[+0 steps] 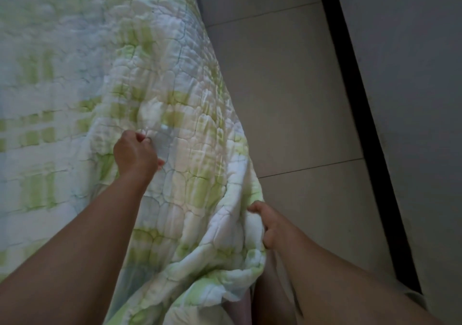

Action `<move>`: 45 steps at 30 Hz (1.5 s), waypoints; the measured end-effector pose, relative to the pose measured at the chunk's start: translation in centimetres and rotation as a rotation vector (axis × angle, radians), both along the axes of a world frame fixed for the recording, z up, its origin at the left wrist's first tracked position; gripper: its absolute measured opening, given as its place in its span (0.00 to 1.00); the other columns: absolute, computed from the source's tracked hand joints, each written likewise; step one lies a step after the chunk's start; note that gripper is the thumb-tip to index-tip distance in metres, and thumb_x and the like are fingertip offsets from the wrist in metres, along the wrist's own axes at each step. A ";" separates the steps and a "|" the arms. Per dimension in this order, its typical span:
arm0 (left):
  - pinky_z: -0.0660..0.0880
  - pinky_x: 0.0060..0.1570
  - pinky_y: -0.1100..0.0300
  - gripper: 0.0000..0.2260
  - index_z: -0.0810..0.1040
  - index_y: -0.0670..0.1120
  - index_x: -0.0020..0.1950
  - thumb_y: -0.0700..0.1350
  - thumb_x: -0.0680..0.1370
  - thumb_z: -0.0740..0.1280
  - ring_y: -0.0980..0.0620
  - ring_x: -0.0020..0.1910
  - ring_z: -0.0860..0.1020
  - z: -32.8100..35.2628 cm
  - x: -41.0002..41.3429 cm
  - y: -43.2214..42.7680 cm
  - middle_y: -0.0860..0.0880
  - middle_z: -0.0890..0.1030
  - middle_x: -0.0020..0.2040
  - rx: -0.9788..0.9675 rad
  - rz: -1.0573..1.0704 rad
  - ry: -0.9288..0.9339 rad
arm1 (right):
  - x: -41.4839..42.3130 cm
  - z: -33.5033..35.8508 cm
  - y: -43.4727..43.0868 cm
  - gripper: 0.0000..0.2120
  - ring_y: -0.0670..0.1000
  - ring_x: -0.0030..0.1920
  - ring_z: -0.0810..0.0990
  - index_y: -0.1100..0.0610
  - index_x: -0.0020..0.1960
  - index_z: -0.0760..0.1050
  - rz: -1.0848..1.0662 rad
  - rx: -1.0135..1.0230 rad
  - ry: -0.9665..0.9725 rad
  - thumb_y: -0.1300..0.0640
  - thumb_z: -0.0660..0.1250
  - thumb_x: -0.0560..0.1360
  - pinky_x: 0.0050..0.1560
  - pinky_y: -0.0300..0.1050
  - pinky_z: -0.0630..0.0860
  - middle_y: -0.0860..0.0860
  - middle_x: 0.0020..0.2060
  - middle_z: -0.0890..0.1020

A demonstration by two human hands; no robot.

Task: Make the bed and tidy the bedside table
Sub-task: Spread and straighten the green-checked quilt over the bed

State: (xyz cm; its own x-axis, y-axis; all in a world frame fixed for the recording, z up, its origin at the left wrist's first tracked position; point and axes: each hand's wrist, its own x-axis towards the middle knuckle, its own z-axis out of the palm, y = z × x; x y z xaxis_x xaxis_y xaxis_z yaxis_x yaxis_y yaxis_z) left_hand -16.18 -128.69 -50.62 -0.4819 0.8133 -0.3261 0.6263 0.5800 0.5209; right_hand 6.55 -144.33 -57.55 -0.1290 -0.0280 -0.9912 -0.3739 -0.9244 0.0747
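Green-checked quilt stretches away lengthwise, left hand pinching it farther up, right hand gripping its nearer edge

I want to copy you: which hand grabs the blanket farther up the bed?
The left hand; the right hand holds the blanket at its near edge.

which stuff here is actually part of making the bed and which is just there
Part of the job:
- quilt, green and white, spread over the bed
- left hand, gripping a fold of it
- right hand, gripping its hanging edge

Just there:
- tiled floor
- dark strip along the floor's far side
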 end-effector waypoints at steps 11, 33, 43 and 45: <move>0.72 0.49 0.52 0.34 0.71 0.43 0.60 0.69 0.68 0.69 0.43 0.51 0.77 4.4 -2.2 2.7 0.46 0.76 0.51 -0.287 -0.230 0.194 | 2.0 7.1 14.6 0.35 0.63 0.54 0.81 0.61 0.66 0.74 -0.646 0.561 0.187 0.40 0.66 0.66 0.53 0.64 0.76 0.63 0.59 0.79; 0.66 0.68 0.50 0.28 0.70 0.41 0.69 0.53 0.74 0.71 0.43 0.69 0.67 14.2 -19.6 8.8 0.40 0.67 0.71 0.143 0.302 -0.024 | -19.0 17.6 36.7 0.13 0.61 0.49 0.82 0.55 0.47 0.76 0.499 0.945 -0.240 0.66 0.68 0.64 0.50 0.62 0.80 0.58 0.47 0.83; 0.55 0.70 0.63 0.44 0.54 0.51 0.78 0.53 0.69 0.76 0.55 0.77 0.51 11.3 -5.2 15.4 0.53 0.48 0.78 -0.096 -0.134 -0.185 | -15.2 14.2 39.3 0.07 0.54 0.42 0.78 0.56 0.49 0.75 0.845 0.863 -0.630 0.65 0.65 0.73 0.40 0.48 0.77 0.54 0.45 0.77; 0.61 0.68 0.61 0.35 0.65 0.47 0.74 0.50 0.70 0.75 0.51 0.73 0.63 11.1 -3.7 17.1 0.48 0.61 0.75 -0.099 -0.055 -0.148 | -12.8 12.9 39.8 0.19 0.57 0.50 0.77 0.53 0.58 0.69 1.015 0.745 -0.715 0.64 0.67 0.70 0.49 0.48 0.79 0.55 0.57 0.70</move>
State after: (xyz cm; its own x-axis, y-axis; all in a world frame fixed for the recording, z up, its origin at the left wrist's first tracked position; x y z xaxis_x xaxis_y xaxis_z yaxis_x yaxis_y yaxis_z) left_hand -19.89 -111.56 -39.57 -0.3786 0.7975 -0.4698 0.5793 0.6000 0.5517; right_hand -6.27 -104.55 -44.68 0.1522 0.7370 -0.6586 0.7036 -0.5488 -0.4515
